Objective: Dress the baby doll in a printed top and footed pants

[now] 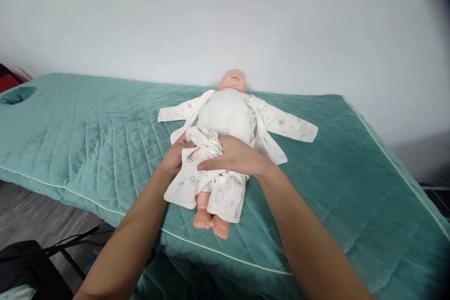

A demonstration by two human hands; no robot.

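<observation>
2 sides of the bunched trousers (193, 182) are held by the left hand (174, 155) and the right hand (241, 154), on the doll (227, 111) lying upon the green bed (105, 126). Probably trousers are being adjusted; next move calls for even pulling.

1 doll (225, 115), 2 feet (202, 219), 1 shirt (269, 143), 2 sleeves (291, 125), 1 pair of pants (228, 197), 1 left hand (176, 155), 1 right hand (236, 153), 1 bed (119, 140).

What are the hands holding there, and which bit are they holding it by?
The doll's patterned pants, by the bunched cloth at the top: the left hand on one side, the right hand on the other.
</observation>
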